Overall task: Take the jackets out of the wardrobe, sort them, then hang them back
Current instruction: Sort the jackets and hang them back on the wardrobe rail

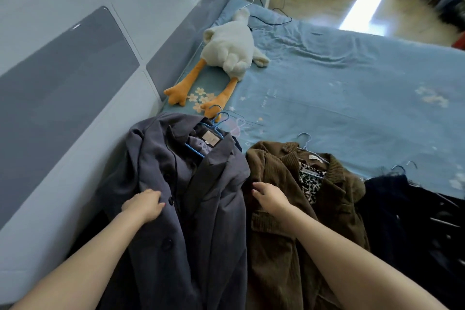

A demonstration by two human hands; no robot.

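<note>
A grey jacket (pixel 201 184) lies on the bed on a blue hanger (pixel 214 126). My left hand (pixel 144 205) grips its left front panel beside the buttons. To its right lies a brown corduroy jacket (pixel 279 241) on a pale wire hanger (pixel 305 139), with a leopard-print lining at the collar. My right hand (pixel 270 196) rests with curled fingers where the grey and brown jackets meet; what it holds is hidden. A dark navy jacket (pixel 412 221) lies at the far right, with hanger hooks showing above it.
The jackets lie on a bed with a light blue sheet (pixel 339 88). A white plush goose (pixel 226 55) with orange legs lies near the grey padded headboard (pixel 63 88) on the left. Cables and a bare floor are beyond the bed's far end.
</note>
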